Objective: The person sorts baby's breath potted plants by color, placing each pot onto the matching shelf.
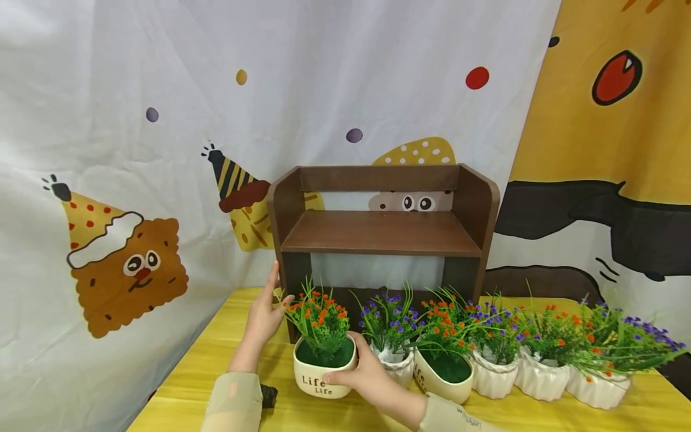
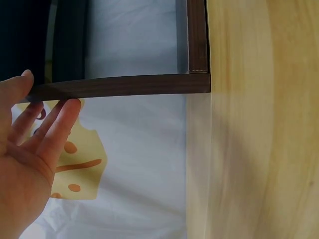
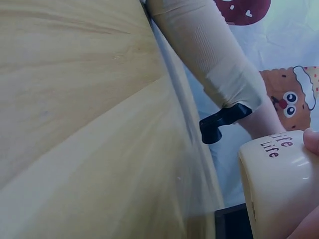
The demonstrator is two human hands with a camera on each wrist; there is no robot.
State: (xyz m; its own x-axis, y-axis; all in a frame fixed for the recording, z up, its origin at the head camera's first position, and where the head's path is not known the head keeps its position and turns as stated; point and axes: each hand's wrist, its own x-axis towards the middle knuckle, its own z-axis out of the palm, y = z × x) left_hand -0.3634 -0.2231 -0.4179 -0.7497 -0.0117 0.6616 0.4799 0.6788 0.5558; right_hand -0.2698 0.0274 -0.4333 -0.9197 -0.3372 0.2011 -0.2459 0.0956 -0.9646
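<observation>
While left hand (image 1: pixel 264 315) touches shelf (image 1: pixel 380 234) edge, right hand (image 1: pixel 364 375) grips pot (image 1: pixel 323 371).

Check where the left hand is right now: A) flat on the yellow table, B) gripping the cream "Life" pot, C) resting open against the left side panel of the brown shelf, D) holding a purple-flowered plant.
C: the left hand lies with straight fingers against the brown shelf at its left side panel, while the right hand holds the cream pot.
</observation>
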